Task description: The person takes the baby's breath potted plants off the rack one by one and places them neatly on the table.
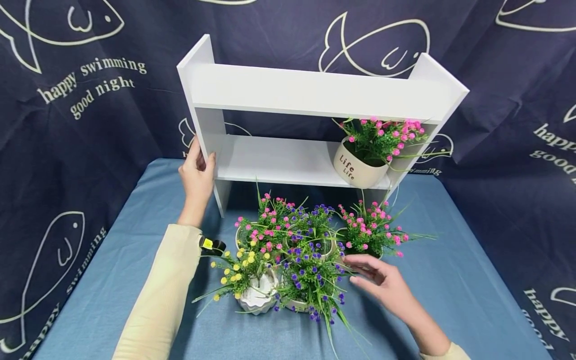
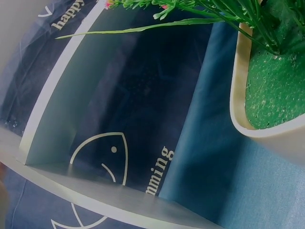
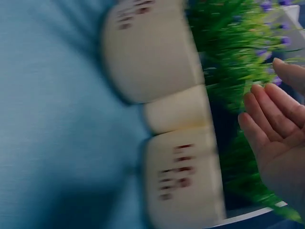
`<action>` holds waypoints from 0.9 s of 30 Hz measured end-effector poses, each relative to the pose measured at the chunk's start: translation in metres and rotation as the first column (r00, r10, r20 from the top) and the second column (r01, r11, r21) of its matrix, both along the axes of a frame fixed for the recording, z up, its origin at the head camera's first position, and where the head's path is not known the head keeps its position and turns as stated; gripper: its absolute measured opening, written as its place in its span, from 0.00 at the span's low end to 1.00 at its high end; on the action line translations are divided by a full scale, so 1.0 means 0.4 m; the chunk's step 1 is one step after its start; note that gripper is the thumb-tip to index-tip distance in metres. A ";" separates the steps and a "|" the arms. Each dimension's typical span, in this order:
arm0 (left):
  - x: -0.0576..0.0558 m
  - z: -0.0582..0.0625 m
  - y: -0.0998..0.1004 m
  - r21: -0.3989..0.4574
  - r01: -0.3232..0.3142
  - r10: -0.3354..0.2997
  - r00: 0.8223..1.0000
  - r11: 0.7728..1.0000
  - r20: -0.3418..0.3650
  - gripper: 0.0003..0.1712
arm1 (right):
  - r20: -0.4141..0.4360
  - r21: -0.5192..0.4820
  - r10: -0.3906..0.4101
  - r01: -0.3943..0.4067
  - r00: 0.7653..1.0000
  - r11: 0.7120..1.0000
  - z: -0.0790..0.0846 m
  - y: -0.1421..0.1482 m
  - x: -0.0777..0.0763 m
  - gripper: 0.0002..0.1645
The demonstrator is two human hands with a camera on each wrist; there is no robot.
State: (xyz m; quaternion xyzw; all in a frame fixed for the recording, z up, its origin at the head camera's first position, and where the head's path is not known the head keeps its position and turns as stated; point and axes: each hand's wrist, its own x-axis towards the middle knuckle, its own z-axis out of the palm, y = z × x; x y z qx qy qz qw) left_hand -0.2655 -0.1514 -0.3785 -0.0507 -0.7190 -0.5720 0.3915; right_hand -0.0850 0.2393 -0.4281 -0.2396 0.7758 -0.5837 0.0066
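Observation:
At its left side panel, a white two-tier shelf (image 1: pixel 310 92) is held by my left hand (image 1: pixel 198 175), thumb at the front edge and fingers along the outer face. My right hand (image 1: pixel 382 282) reaches in beside the front purple-flowered potted plant (image 1: pixel 310 280), fingers extended and nothing in its grasp. In the right wrist view its palm (image 3: pixel 286 157) shows next to green foliage and cream pots (image 3: pixel 186 181) with red lettering. On the shelf's lower board, at the right end, stands a pink-flowered plant in a cream "Life" pot (image 1: pixel 357 167).
Several potted plants crowd the blue tablecloth (image 1: pixel 450 280) before the shelf: a yellow-flowered one in a white ribbed pot (image 1: pixel 258 295), a pink one (image 1: pixel 270 222) behind it, another pink one (image 1: pixel 366 230) at right. Dark fish-printed fabric (image 1: pixel 279 30) hangs behind.

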 end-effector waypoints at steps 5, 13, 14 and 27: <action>0.003 0.002 0.001 0.008 0.001 -0.001 1.000 1.000 0.006 0.28 | -0.090 -0.023 -0.055 0.053 0.994 0.998 0.091 0.002 -0.022 0.19; 0.005 0.003 0.001 -0.009 0.000 0.000 1.000 1.000 -0.003 0.28 | -0.150 -0.180 -0.344 0.317 0.927 0.931 0.224 -0.009 -0.105 0.24; 0.004 0.001 0.001 -0.010 0.000 0.000 1.000 1.000 -0.006 0.28 | -0.136 -0.160 -0.402 0.380 0.906 0.911 0.237 -0.011 -0.119 0.25; 0.002 -0.002 0.000 -0.011 -0.002 0.002 1.000 1.000 -0.005 0.29 | 0.004 0.253 -0.653 0.631 0.757 0.734 0.312 -0.019 -0.247 0.45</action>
